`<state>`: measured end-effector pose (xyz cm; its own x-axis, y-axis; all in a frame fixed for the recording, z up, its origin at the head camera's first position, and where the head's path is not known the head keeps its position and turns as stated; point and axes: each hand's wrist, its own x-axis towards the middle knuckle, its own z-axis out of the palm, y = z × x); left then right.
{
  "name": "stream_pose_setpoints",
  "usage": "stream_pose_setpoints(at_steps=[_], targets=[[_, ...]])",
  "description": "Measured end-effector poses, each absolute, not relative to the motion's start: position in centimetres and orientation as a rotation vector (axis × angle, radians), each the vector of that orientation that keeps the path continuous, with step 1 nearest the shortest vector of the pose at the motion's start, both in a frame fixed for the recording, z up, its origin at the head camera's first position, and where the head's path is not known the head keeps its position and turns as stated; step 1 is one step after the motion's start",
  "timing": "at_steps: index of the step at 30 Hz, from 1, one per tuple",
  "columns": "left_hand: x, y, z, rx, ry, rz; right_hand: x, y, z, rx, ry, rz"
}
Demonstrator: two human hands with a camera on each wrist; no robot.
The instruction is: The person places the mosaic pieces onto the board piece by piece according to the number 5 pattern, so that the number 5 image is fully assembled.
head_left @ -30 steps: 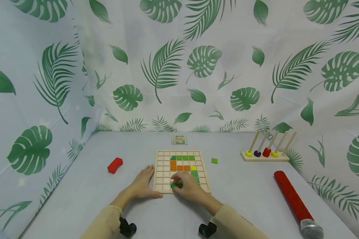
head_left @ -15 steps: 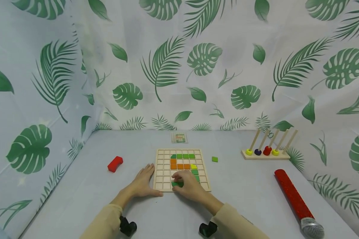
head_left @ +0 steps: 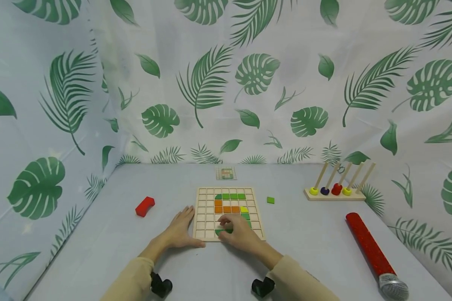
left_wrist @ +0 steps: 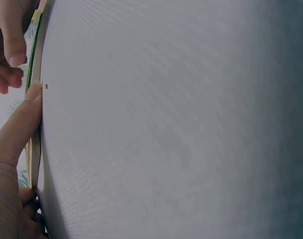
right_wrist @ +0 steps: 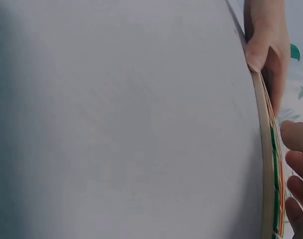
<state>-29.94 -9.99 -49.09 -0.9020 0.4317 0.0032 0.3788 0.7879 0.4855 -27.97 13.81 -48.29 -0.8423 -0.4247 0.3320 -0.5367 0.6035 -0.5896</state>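
Observation:
A square wooden grid board [head_left: 204, 216] lies on the table in the head view. Green pieces [head_left: 232, 196], orange pieces [head_left: 227, 209] and a yellow piece [head_left: 244, 209] sit in its cells. My left hand [head_left: 179, 231] rests at the near left corner, fingers straight along the left side, thumb [left_wrist: 26, 117] against the front edge. Over the board's front part is my right hand [head_left: 239, 234], fingers loosely bent beside a rounded green piece [head_left: 218, 232]. Both wrist views show space between its thumb [right_wrist: 293, 134] and fingers, holding no visible piece. It partly covers the front row.
A small pattern card [head_left: 226, 173] lies behind the board. One loose green tile [head_left: 270, 200] is to its right, a red arched block [head_left: 145, 206] to its left. Farther right are a peg stand with rings [head_left: 335, 195] and a red microphone [head_left: 374, 255].
My right hand has shifted very slightly to the right, its thumb easing off the rounded green piece. The left hand stays at the board's corner.

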Motion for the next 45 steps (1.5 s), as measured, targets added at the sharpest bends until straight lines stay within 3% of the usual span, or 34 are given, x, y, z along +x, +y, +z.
stream_pose_setpoints(at_steps=[17,32,45], targets=[[-29.8,-10.1,-49.8,0.649,2.875,0.786,-32.0,20.4,-48.2,0.479,-2.563,1.124],[-29.8,-9.8,-50.0,0.644,2.875,0.762,-33.2,26.6,-49.0,0.094,-2.654,0.979],[-29.8,-9.8,-49.6,0.630,2.891,0.761,-34.1,28.2,-48.9,0.000,-2.748,1.051]])
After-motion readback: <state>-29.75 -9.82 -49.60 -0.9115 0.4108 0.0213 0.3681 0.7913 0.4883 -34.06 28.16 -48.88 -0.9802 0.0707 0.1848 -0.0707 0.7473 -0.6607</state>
